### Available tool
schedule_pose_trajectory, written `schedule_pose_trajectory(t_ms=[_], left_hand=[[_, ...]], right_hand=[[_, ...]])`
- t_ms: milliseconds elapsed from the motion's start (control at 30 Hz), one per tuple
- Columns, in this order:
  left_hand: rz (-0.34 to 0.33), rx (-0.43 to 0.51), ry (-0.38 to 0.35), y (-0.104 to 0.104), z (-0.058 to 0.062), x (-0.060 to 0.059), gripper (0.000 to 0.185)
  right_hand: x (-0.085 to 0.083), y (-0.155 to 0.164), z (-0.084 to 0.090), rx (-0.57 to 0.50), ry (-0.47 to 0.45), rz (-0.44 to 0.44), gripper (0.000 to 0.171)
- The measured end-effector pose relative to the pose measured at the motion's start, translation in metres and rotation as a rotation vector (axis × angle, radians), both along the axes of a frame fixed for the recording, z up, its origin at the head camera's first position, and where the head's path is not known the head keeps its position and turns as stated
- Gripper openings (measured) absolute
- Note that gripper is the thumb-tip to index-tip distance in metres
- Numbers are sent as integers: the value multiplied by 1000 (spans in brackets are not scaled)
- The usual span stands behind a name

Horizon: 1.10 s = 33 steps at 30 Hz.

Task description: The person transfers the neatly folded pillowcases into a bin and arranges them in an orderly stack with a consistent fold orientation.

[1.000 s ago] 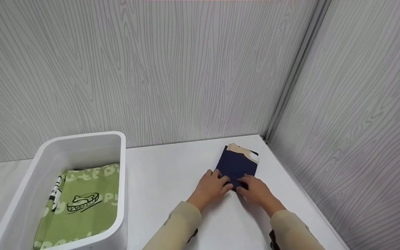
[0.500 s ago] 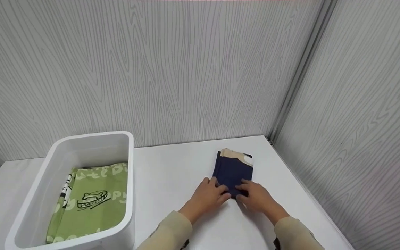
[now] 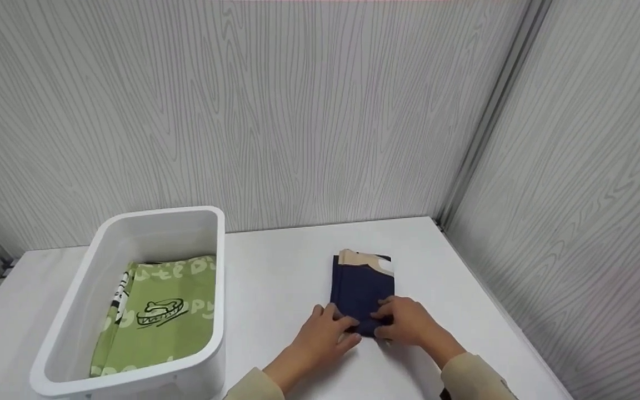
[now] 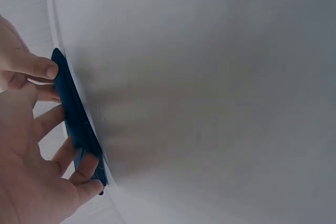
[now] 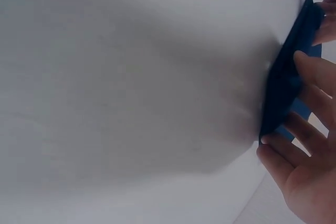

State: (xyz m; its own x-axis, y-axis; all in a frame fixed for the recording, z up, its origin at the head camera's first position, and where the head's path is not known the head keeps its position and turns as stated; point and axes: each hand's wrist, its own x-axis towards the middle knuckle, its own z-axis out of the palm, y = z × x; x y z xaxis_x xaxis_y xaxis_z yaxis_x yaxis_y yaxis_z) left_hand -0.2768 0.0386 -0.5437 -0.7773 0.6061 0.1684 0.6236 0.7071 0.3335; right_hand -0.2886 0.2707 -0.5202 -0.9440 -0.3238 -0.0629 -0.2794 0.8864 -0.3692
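A small folded navy cloth (image 3: 363,289), with a beige and white patch at its far end, lies on the white table. My left hand (image 3: 323,333) grips its near left corner with bent fingers. At the near right corner my right hand (image 3: 406,322) pinches the cloth between thumb and fingers. Seen from the left wrist, the cloth (image 4: 79,119) is a narrow dark blue strip with fingertips along it. In the right wrist view a thumb (image 5: 312,69) lies against the near edge of the cloth (image 5: 286,82), while fingers partly hide its lower end.
A white plastic bin (image 3: 220,278) stands on the left of the table (image 3: 275,261), with a folded green printed cloth (image 3: 159,339) inside. Grey wood-patterned panels (image 3: 298,111) rise behind the table and along its right side.
Both hands and the navy cloth have moved towards me and to the left across the table, and the cloth has turned straighter. The view has shifted slightly, while the bin stays put.
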Motion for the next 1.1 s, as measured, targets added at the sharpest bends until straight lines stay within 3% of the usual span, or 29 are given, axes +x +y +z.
schedule_pose_trajectory(t_ms=[233, 433, 600, 700, 933, 1000, 1100], left_hand=[[19, 33, -20, -8, -1, 24, 43], [21, 7, 16, -12, 1, 38, 47], [27, 9, 30, -13, 1, 43, 49], [38, 115, -53, -19, 3, 42, 45], [167, 559, -360, -35, 9, 29, 30], [176, 626, -417, -37, 10, 25, 28], [169, 652, -462, -38, 11, 20, 27]], right_hand=[[7, -9, 6, 42, -1, 53, 31], [11, -17, 6, 26, 38, 77, 27], [11, -30, 6, 16, 85, -41, 17], [6, -45, 6, 14, 129, -127, 14], [-14, -83, 6, -71, 107, -182, 19], [-20, -90, 5, -88, 68, -219, 26], [-26, -98, 3, -73, 17, -279, 33]])
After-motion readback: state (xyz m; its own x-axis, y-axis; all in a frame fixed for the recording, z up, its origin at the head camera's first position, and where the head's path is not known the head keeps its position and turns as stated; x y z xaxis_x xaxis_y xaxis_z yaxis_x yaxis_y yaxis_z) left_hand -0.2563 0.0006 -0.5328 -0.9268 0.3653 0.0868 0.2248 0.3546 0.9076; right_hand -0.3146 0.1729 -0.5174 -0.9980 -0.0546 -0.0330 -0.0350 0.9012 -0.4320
